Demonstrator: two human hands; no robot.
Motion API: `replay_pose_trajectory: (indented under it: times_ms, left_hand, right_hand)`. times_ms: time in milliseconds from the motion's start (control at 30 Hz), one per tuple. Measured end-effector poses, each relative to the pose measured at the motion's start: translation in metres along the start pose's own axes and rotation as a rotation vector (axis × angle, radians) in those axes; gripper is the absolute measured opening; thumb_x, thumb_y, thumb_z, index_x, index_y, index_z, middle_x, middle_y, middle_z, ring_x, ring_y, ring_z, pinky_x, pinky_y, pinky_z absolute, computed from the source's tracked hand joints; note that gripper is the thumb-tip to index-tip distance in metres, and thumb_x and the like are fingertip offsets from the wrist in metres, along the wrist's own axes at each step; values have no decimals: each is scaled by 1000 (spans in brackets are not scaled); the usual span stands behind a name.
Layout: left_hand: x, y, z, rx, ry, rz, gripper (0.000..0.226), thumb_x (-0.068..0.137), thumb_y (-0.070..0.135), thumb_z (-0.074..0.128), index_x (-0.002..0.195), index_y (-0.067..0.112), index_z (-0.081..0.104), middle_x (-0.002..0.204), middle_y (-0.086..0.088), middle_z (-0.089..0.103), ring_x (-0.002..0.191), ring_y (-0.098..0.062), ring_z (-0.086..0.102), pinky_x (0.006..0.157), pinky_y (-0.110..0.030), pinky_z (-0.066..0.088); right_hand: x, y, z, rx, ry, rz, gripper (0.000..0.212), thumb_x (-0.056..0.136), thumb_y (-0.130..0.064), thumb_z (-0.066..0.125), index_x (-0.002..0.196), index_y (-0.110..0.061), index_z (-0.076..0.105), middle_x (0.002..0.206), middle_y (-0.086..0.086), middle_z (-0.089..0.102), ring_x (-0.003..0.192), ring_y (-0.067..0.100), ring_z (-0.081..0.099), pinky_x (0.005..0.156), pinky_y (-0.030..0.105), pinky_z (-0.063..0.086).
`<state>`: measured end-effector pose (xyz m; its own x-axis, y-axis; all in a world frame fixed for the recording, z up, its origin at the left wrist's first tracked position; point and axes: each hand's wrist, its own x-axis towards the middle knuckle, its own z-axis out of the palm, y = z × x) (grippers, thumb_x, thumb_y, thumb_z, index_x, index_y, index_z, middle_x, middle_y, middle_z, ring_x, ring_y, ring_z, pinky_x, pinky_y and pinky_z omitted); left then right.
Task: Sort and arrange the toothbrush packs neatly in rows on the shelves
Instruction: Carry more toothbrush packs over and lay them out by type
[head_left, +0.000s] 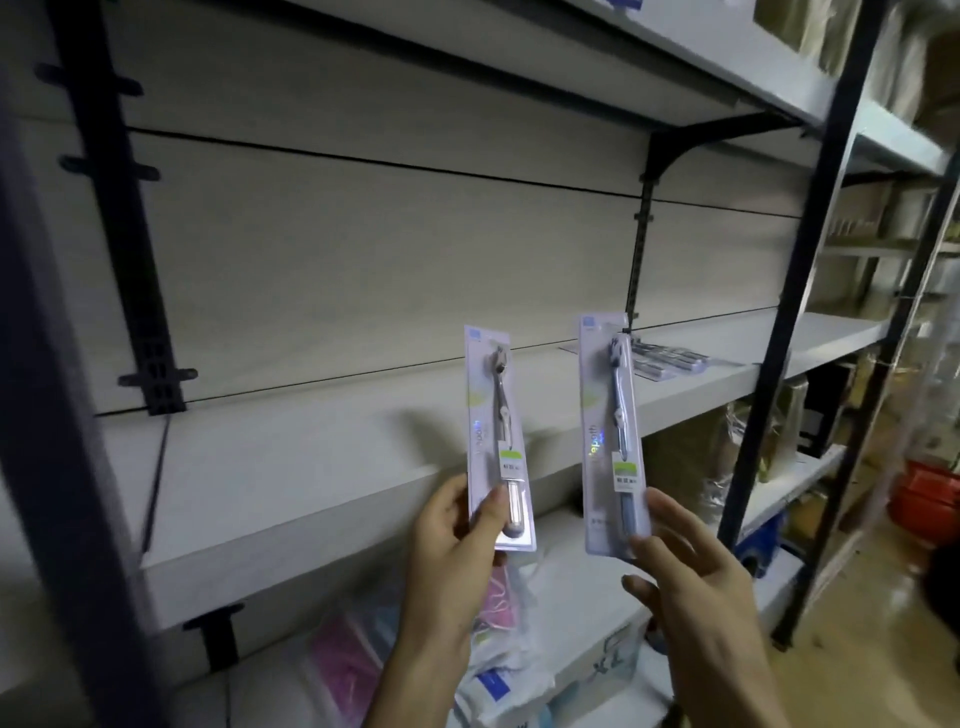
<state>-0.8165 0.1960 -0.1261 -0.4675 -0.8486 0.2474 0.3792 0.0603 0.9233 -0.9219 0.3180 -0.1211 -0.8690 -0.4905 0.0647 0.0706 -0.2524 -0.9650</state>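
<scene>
I hold two toothbrush packs upright in front of the white middle shelf (322, 467). My left hand (457, 551) pinches the bottom of a pack with a grey-white brush (496, 431), thumb on its front. My right hand (691, 587) grips the lower edge of a pack with a blue-grey brush (613, 415). Several toothbrush packs (670, 358) lie flat in a row at the far right of that same shelf.
Black metal uprights (795, 322) frame the shelving, with another white shelf (519, 67) overhead. Below the middle shelf lie bags with pink items (353, 670) and white boxes (592, 639). To the right stand more racks with wrapped goods and a red basket (924, 499) on the floor.
</scene>
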Motion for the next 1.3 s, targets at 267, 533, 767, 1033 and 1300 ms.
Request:
replay_pose_trajectory:
  times_ms: [267, 533, 767, 1033, 1300]
  left_hand:
    - [33, -32, 85, 2, 93, 19, 15, 88, 6, 61, 95, 18, 64, 81, 4, 74, 66, -8, 63, 58, -20, 50]
    - [53, -55, 198, -3, 193, 20, 16, 89, 6, 61, 105, 9, 62, 95, -8, 72, 56, 0, 61, 45, -13, 45]
    - [71, -83, 267, 33, 229, 14, 16, 89, 9, 62, 104, 14, 63, 96, -2, 73, 61, 1, 64, 48, -13, 46]
    - [137, -92, 298, 101, 287, 66, 14, 89, 9, 62, 103, 9, 65, 85, 2, 74, 58, -3, 62, 47, -18, 50]
    - [211, -92, 302, 265, 302, 22, 12, 90, 12, 60, 82, 16, 69, 72, -3, 70, 44, -7, 53, 42, -16, 42]
  right_hand:
    - [90, -2, -58, -14, -47, -10, 33, 87, -2, 63, 111, -24, 66, 94, 5, 69, 91, 28, 64, 62, 32, 51]
    - [182, -34, -150, -2, -91, -12, 39, 84, 5, 63, 113, -21, 66, 94, 9, 71, 74, 21, 59, 58, 31, 45]
    - [244, -45, -202, -11, -90, 32, 42, 82, 7, 63, 117, -17, 66, 91, 5, 70, 74, 20, 59, 59, 29, 44]
    - [309, -57, -198, 1, -155, -8, 37, 83, 8, 61, 109, -18, 66, 83, 3, 70, 44, 4, 55, 38, 12, 41]
    - [386, -50, -168, -90, -216, -110, 33, 85, -4, 64, 112, -23, 66, 84, 4, 74, 64, 11, 65, 58, 24, 45]
